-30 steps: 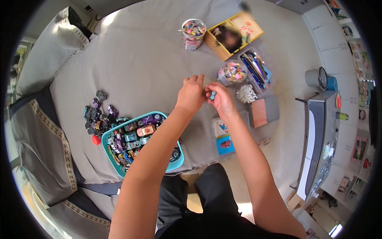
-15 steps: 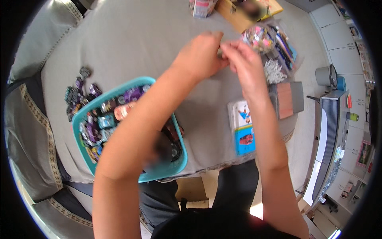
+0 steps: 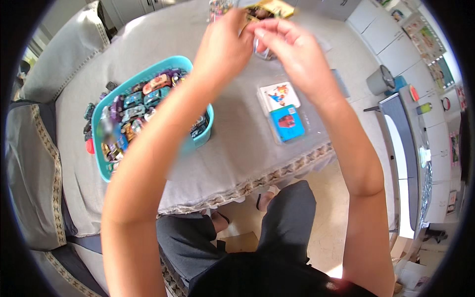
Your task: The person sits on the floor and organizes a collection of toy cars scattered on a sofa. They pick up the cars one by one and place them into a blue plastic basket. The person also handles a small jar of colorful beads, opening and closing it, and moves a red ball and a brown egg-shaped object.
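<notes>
Left hand (image 3: 225,47) and right hand (image 3: 299,49) are held narrow, fingertips close; anything grasped cannot be discerned. A clear plastic container (image 3: 264,53), axis obscured, is seen between them, bodyward.

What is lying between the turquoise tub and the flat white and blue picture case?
In the head view, only grey cloth shows between the tub and the case.

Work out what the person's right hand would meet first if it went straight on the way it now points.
Most likely the left hand. The right hand points up and leftward toward it, with little or no gap showing; blur and depth leave contact unclear.
</notes>
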`<state>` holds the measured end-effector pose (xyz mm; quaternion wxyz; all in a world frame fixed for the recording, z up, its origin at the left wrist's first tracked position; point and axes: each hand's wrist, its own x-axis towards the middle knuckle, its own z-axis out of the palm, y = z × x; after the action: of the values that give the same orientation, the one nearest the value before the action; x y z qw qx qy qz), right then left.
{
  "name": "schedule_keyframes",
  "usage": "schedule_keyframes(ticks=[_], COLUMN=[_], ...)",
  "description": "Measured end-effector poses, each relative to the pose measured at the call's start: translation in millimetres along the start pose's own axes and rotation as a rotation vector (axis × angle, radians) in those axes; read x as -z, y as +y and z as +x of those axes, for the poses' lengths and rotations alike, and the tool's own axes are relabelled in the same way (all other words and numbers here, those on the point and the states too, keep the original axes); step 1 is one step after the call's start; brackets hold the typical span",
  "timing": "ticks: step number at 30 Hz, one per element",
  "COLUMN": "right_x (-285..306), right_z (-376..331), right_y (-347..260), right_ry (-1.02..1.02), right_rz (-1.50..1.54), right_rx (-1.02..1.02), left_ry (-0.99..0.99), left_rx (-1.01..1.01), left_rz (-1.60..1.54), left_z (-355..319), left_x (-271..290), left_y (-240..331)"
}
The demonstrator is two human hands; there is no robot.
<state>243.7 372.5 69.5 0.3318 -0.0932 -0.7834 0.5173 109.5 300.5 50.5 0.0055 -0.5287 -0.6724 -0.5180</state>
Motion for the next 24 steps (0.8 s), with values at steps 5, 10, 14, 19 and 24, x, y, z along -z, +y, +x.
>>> schedule_keyframes(ticks=[5,10,14,19,24], right_x=[-45.2,-84.4,-85.8,-44.7,14.6], right_z=[-73.3,-153.3,-188.1,-228.6,-326.3], right_y=[-71.7,-108.4,-113.4,-92.0,-16.8], right_ry=[0.11,0.01,-0.078,0.039,0.554], right_rz=[-0.03,-0.512,-0.544,-0.425,-0.143], right_rx=[0.012,0.198,0.215,0.135,-0.193], left_ry=[-0.037,-0.047,0.056,0.138,-0.162], left_rx=[0.813,0.889,0.96,1.231,1.324], left_rz=[-1.242,-1.776,-1.806,-1.492,-1.41], left_z=[-117.8,-195.3,-232.5,-252.4,-272.4], left_x=[34.5,34.8,19.2,-17.8,-48.1], left_y=[105.1,122.1,113.8,107.0,91.5])
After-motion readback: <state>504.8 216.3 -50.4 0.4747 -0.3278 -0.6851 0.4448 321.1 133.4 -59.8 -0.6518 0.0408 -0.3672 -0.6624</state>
